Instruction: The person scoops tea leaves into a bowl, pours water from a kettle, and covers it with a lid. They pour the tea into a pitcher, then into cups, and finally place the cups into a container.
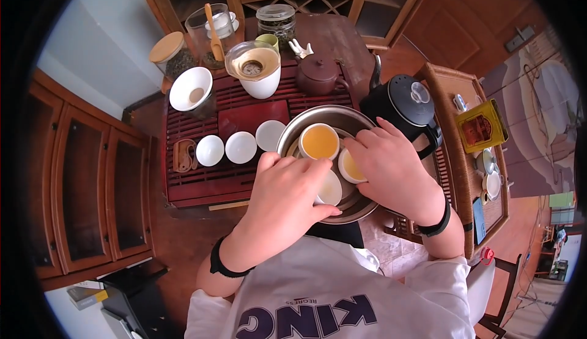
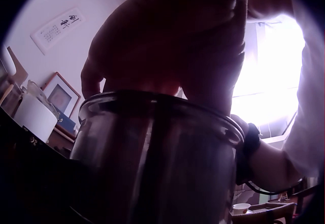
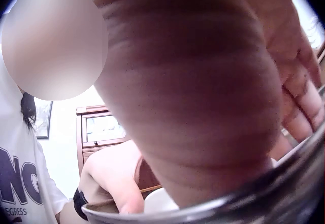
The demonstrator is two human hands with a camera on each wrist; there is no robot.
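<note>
A round steel pot [image 1: 306,114] stands at the front right of the tea tray, with small white cups inside. One cup of amber tea [image 1: 319,141] sits toward the back of the pot. My left hand [image 1: 284,187] reaches over the left rim and grips a white cup with pale liquid [image 1: 331,190] between thumb and fingers. From the right, my right hand [image 1: 394,164] pinches another white cup holding yellow tea [image 1: 351,167]. In the left wrist view, the pot's wall [image 2: 152,158] hides the left fingertips.
On the slatted red tea tray [image 1: 195,189], three white cups [image 1: 241,147] stand in a row. Behind them are a strainer on a white pitcher [image 1: 263,87], a white funnel-shaped bowl [image 1: 191,88] and a brown teapot [image 1: 317,74]. A black kettle [image 1: 403,103] stands close right of the pot.
</note>
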